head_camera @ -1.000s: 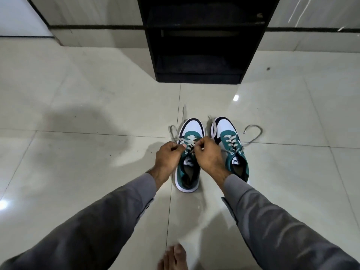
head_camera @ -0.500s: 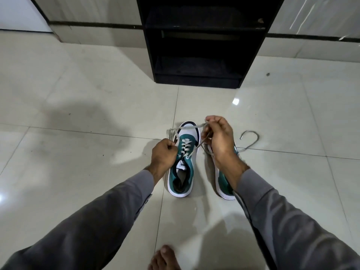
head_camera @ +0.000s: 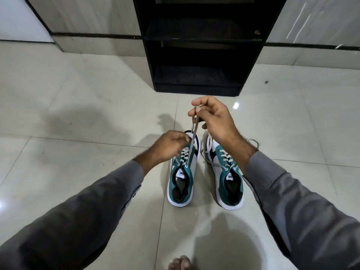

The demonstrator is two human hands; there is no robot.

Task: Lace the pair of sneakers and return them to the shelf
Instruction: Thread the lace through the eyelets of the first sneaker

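Two teal, white and black sneakers stand side by side on the tiled floor, toes pointing away from me. My right hand (head_camera: 214,118) is raised above the left sneaker (head_camera: 183,178) and pinches its grey lace (head_camera: 194,136), which runs taut up from the top eyelets. My left hand (head_camera: 169,146) rests over that sneaker's front lacing, fingers closed on the other lace end. The right sneaker (head_camera: 227,180) is laced, with loose lace ends trailing beside it, partly hidden by my right forearm. The black shelf (head_camera: 196,47) stands straight ahead.
The shelf unit is open-fronted with dark boards, against a tiled wall. Glossy light floor tiles surround the shoes on all sides. A bare foot (head_camera: 180,263) shows at the bottom edge, close to me.
My right hand has lifted higher, pulling the left sneaker's lace up taut. My left hand moved forward over the lacing. The view has tilted so the shelf looks nearer.
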